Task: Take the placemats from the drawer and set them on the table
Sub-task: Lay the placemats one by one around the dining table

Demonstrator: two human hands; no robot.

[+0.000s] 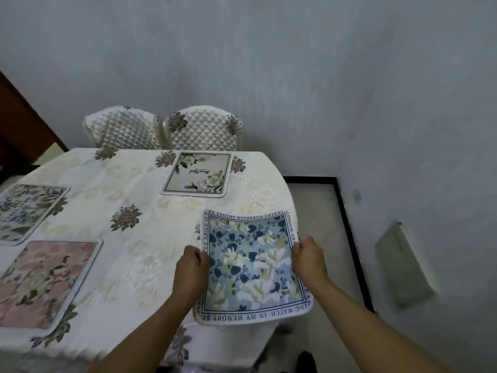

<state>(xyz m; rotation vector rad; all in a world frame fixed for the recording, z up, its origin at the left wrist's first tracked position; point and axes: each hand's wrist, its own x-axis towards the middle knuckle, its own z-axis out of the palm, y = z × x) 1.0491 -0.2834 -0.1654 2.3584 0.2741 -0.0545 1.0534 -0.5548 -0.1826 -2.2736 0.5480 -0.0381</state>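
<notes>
A blue floral placemat (250,267) with a lettered white border is held over the near right corner of the table (139,232). My left hand (189,273) grips its left edge and my right hand (309,261) grips its right edge. The mat's near edge hangs past the table's edge. Three other placemats lie flat on the cloth: a cream one with white flowers (197,173) at the far side, a green-blue floral one (25,211) at the left, and a pink floral one (43,284) at the near left.
The table wears a cream cloth with brown flower prints. Two quilted chair backs (164,129) stand at its far side against the pale wall. Tiled floor with a dark border (347,224) lies to the right, and a grey panel (403,265) leans on the wall.
</notes>
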